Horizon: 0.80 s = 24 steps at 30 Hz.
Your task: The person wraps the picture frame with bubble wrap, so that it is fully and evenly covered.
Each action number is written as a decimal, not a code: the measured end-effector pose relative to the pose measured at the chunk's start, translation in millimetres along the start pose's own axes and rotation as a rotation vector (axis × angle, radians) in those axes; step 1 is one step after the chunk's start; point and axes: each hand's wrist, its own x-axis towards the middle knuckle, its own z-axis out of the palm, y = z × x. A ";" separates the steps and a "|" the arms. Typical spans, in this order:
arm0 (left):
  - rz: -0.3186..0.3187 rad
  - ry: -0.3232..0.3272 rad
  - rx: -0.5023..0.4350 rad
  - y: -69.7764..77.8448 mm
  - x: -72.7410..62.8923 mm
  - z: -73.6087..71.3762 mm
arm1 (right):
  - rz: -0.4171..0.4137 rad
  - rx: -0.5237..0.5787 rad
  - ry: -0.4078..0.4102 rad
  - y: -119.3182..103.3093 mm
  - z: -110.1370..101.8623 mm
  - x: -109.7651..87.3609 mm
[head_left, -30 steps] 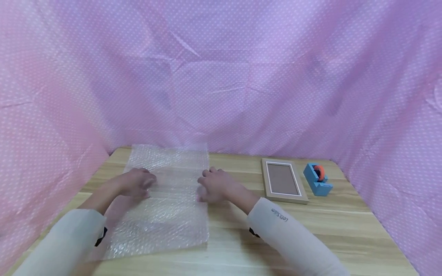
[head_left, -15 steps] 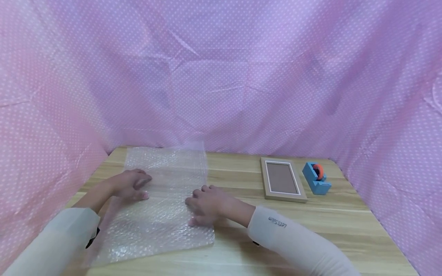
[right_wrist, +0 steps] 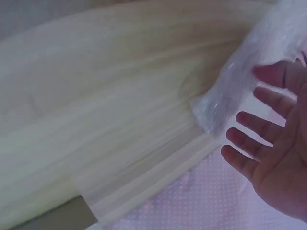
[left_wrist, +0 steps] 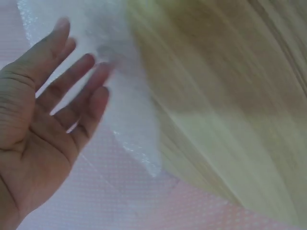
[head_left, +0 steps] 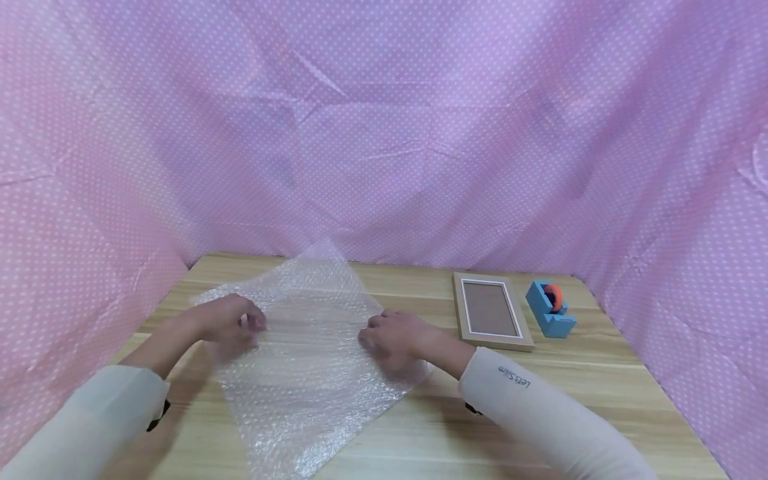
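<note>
While fingers (right_wrist: 261,127) spread loosely, left hand (head_left: 225,320) and right hand (head_left: 397,339) touch bubble wrap (head_left: 312,353).

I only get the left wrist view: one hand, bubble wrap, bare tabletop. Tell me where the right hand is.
Observer: In the head view, the right hand is at the right-hand part of the bubble wrap; whether its fingertips touch it, I can't tell.

Operator: Say what lies to the right of that hand.

Observer: A picture frame, lying flat and clear of the wrap.

Operator: Carry on to the right of it.

Observer: A blue tape dispenser, with a gap between it and the frame.
</note>
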 end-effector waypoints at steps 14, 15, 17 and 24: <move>-0.123 0.028 0.070 -17.3 -10.3 17.3 | 0.067 0.152 -0.028 2.1 10.2 -13.0; -0.126 0.029 0.068 -16.0 -10.4 17.4 | 0.069 0.155 -0.026 3.6 11.2 -13.9; -0.140 0.026 0.068 -12.6 -10.1 17.6 | 0.066 0.163 -0.019 8.0 14.1 -16.7; -0.152 -0.003 0.075 3.0 -1.4 23.6 | 0.029 0.233 0.020 26.6 25.5 -33.4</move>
